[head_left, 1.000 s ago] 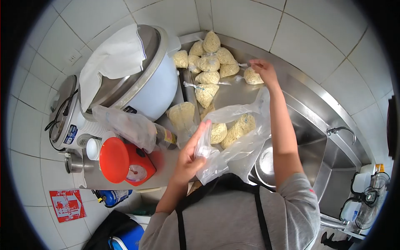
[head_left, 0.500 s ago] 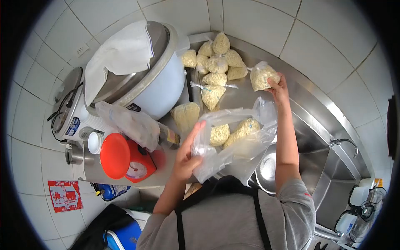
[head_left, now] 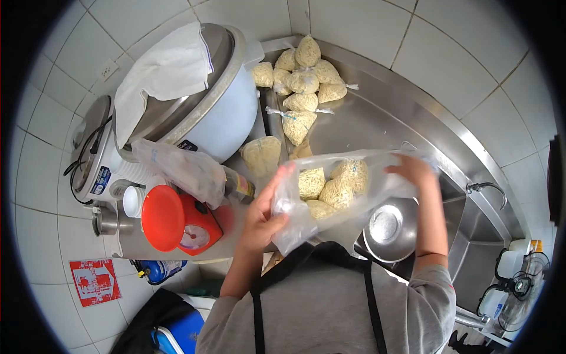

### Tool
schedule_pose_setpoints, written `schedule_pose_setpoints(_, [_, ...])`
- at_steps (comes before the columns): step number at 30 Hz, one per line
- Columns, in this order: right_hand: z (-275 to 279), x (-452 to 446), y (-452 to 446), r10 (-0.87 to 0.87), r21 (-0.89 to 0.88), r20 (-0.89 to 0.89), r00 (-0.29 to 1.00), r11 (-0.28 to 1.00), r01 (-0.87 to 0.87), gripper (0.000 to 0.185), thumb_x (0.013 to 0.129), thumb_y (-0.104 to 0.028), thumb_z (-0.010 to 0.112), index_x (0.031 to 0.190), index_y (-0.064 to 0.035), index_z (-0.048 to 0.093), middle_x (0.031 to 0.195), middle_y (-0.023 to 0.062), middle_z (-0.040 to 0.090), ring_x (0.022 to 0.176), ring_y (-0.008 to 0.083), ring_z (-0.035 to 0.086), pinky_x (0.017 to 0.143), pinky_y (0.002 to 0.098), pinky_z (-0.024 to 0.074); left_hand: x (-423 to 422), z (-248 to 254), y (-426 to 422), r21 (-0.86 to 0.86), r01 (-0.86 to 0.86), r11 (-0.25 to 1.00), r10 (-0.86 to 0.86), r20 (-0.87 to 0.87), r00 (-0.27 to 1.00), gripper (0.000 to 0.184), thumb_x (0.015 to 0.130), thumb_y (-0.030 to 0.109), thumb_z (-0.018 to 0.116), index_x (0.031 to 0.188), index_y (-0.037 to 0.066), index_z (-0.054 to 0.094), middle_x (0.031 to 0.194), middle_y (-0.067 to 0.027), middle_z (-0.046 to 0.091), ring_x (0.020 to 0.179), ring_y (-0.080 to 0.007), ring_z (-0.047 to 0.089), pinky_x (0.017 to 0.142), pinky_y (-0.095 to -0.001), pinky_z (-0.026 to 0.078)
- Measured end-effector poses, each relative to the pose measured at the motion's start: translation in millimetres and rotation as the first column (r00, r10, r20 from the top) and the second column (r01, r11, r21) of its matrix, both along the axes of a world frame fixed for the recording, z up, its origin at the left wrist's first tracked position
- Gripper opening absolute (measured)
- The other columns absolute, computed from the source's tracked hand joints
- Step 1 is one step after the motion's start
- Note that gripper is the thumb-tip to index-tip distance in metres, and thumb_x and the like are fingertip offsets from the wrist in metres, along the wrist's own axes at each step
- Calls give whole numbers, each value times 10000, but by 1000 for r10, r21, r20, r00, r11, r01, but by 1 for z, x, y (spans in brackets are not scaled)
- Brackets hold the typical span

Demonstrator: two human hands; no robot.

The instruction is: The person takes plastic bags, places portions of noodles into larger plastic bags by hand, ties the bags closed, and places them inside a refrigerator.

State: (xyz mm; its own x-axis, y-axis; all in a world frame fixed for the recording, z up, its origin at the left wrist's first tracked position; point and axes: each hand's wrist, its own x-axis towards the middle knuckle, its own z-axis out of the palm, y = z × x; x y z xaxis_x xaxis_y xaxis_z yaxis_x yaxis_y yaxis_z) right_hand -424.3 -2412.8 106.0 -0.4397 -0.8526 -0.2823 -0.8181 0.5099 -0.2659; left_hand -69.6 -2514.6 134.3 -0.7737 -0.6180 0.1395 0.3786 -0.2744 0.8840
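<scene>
A large clear plastic bag (head_left: 377, 200) lies open in front of me, with several small bags of pale, noodle-like shreds (head_left: 337, 193) inside. My left hand (head_left: 263, 215) grips the left side of its mouth, thumb toward me. At the opposite side, my right hand (head_left: 414, 170) is closed on the bag's edge, its fingertips partly blurred. Beyond the mouth, a pile of similar tied small bags (head_left: 302, 82) rests on the steel counter. Another small bag (head_left: 261, 154) sits left of the large bag.
To the left stand a red kitchen scale (head_left: 197, 227), a bottle in a plastic bag (head_left: 236, 184) and a big lidded cooker (head_left: 218, 112) with a white cloth (head_left: 162, 76). On the right are a sink with a metal bowl (head_left: 390, 230) and a faucet (head_left: 488, 190).
My right hand has come down from over the counter to the large bag's right edge, without the small bag it held. More small bags now show inside. My left hand keeps its grip.
</scene>
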Motion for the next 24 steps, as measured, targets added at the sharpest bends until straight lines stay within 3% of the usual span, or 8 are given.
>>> schedule_pose_setpoints(4, [72,-10,24,-19,-93,-207,978,996,-1,620,603,-321,762,1145,-79,582,936,146,648,787,245,633,704,330,480,-15,-1,17,-41,66,997,-63,76,995,799,703,-27,497,1406,-40,117,1471,-150,181,1324,-175,237,1047,-268,189])
schedule_pose_setpoints(5, [100,3,12,-25,49,-122,992,998,31,508,634,-324,753,1048,-54,630,865,121,654,740,210,626,670,302,476,-18,3,17,-25,53,998,-50,81,995,798,703,-37,491,1406,-39,113,1472,-145,177,1321,-170,242,1046,-266,190])
schedule_pose_setpoints(9, [121,10,-33,389,-301,306,869,905,-299,396,714,-373,709,907,-29,670,754,79,642,664,139,581,605,284,454,-20,-3,5,16,8,1000,-9,101,995,811,683,-59,467,1409,-35,104,1477,-119,172,1312,-145,252,1041,-255,194])
schedule_pose_setpoints(13, [38,55,-177,425,-449,156,892,834,-319,401,773,-376,648,947,-15,655,809,117,665,767,223,640,690,320,482,-14,-9,2,90,-7,996,-6,148,989,818,667,-70,449,1409,-33,107,1479,-113,173,1308,-143,261,1033,-248,210])
schedule_pose_setpoints(16, [-78,82,-259,526,-237,-59,848,818,-524,673,707,-366,708,1264,-83,456,1215,185,509,1136,290,480,848,365,464,-4,-25,1,45,-18,999,13,104,995,803,699,-131,412,1422,2,86,1481,-69,171,1263,-99,293,956,-200,281])
schedule_pose_setpoints(19, [-112,121,-264,415,-123,-363,834,866,-485,799,612,-364,773,1275,-92,420,1227,193,476,1118,362,466,918,403,416,6,-34,1,50,-25,998,21,77,997,810,685,-127,406,1420,-5,88,1478,-80,176,1266,-110,292,965,-208,273])
schedule_pose_setpoints(22, [-106,118,-271,363,-114,-230,903,911,-396,856,570,-287,787,1293,-86,376,1235,178,467,1114,360,465,914,409,424,9,-38,2,72,-39,997,31,103,994,818,680,-117,408,1422,2,86,1481,-70,176,1261,-105,303,967,-208,274])
schedule_pose_setpoints(24, [-78,100,-257,245,-217,202,948,955,-200,743,609,-197,728,1261,-63,398,1153,146,511,1032,254,515,872,340,435,9,-29,2,70,-26,997,16,137,990,819,681,-114,409,1424,7,86,1483,-63,175,1254,-102,316,970,-211,278])
